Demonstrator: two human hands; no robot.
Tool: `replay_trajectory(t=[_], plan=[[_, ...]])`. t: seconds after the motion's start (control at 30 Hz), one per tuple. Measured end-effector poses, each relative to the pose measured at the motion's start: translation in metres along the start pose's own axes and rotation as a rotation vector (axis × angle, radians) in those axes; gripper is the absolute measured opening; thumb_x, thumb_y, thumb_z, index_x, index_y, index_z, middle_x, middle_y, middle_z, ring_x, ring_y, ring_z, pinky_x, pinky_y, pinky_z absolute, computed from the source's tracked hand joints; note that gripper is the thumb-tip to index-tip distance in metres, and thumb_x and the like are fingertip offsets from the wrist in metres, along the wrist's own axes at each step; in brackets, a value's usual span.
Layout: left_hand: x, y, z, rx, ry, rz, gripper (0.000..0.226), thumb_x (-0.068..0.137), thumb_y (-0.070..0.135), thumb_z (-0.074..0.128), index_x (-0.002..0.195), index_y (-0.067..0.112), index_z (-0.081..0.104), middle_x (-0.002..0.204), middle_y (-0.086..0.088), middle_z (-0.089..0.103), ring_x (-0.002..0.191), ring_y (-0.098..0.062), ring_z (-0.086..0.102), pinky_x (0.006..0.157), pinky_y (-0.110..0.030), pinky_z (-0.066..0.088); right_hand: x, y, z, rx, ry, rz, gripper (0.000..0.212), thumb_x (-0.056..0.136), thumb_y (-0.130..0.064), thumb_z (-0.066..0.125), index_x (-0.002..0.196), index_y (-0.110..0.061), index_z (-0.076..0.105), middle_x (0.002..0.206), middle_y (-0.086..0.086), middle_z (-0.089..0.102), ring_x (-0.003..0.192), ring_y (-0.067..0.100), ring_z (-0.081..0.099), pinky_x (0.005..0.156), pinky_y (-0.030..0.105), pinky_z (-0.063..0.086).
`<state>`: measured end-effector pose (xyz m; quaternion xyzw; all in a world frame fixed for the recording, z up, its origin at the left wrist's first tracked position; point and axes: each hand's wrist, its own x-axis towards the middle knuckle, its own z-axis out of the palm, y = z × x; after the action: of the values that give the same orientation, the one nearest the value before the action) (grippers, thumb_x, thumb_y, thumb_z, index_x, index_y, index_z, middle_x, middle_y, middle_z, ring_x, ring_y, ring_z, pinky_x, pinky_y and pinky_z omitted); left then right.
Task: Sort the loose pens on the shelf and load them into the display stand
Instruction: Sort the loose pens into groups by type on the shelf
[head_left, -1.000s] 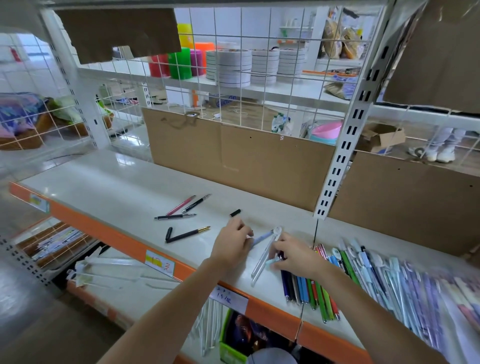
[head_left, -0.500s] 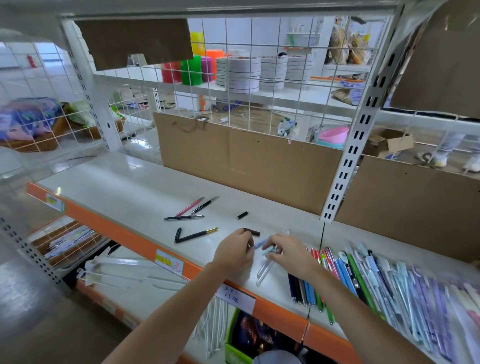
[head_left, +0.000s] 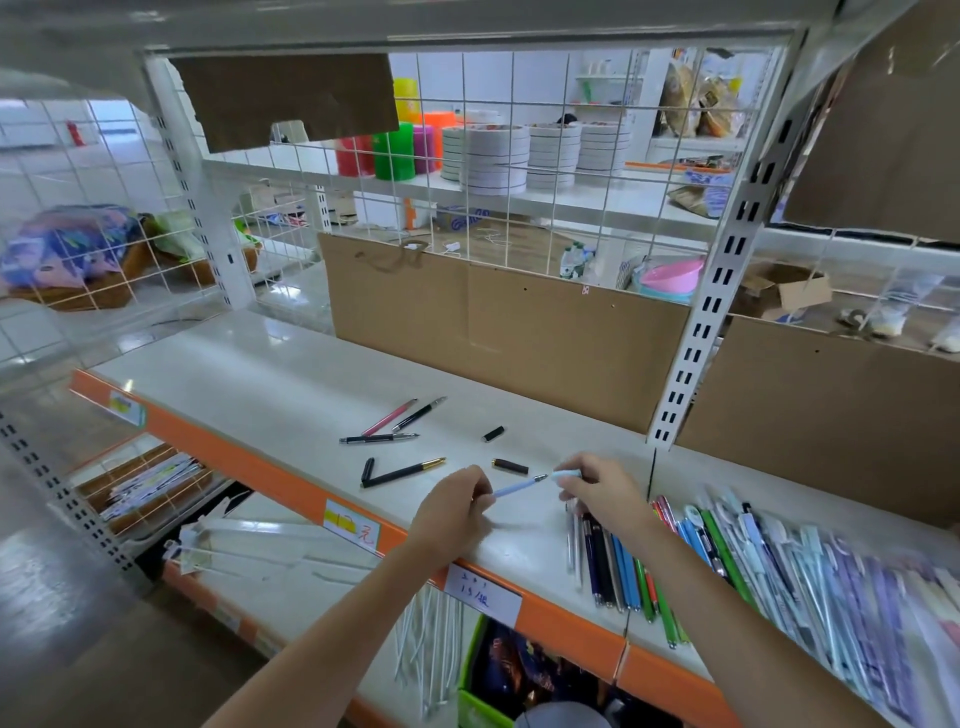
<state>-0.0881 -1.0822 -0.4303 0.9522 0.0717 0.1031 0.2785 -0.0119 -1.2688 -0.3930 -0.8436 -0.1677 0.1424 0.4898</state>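
Note:
My left hand (head_left: 453, 512) pinches the rear end of a light blue pen (head_left: 517, 487), held just above the white shelf (head_left: 270, 384). My right hand (head_left: 597, 486) pinches a light blue cap (head_left: 566, 474) right at the pen's tip. Loose on the shelf lie a black pen with a gold tip (head_left: 402, 472), a pink pen (head_left: 389, 417), two dark pens (head_left: 379, 438) and two small dark caps (head_left: 510, 465). A row of sorted pens (head_left: 628, 566) lies under my right forearm. No display stand is in view.
More pens, many in clear sleeves (head_left: 831, 582), fill the shelf to the right. Cardboard sheets (head_left: 498, 332) line the back, with a white slotted upright (head_left: 691, 364) between them. The orange shelf edge (head_left: 234, 452) carries price labels. A lower shelf holds white hooks (head_left: 249, 551).
Both hands have lifted the light blue pen off the shelf and drawn apart. The cap is in my right hand, the pen body in my left. The camera shifted left.

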Motion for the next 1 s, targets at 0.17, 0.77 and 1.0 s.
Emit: replay_trajectory(t=[0.17,0.77,1.0], plan=[[-0.007,-0.002,-0.005,-0.024,0.004,0.010,0.011,0.097,0.020,0.049,0.086,0.019,0.048,0.071,0.013,0.045,0.064,-0.006,0.043,0.053,-0.015,0.028,-0.003,-0.004,0.001,0.051,-0.046,-0.025,0.010,0.093,-0.011,0.055,0.097,-0.011,0.064,0.082,0.002,0.064,0.074,0.008,0.062,0.057,0.014,0.046],[-0.018,0.006,-0.010,-0.081,0.076,0.107,0.022,0.089,0.004,0.057,0.074,0.015,0.044,0.074,0.007,0.044,0.068,-0.017,0.049,0.062,-0.028,0.042,-0.008,-0.007,0.010,0.171,-0.195,0.102,0.008,0.089,-0.004,0.057,0.086,-0.005,0.064,0.066,0.006,0.057,0.053,0.009,0.046,0.047,0.015,0.035],[-0.020,0.023,0.002,-0.088,0.103,0.145,0.020,0.092,0.016,0.056,0.077,0.015,0.044,0.077,0.005,0.042,0.066,-0.014,0.041,0.057,-0.022,0.029,0.010,-0.016,0.033,0.719,-0.002,0.338,0.019,0.091,-0.010,0.056,0.072,-0.008,0.053,0.059,0.004,0.045,0.043,0.006,0.035,0.037,0.014,0.027]])
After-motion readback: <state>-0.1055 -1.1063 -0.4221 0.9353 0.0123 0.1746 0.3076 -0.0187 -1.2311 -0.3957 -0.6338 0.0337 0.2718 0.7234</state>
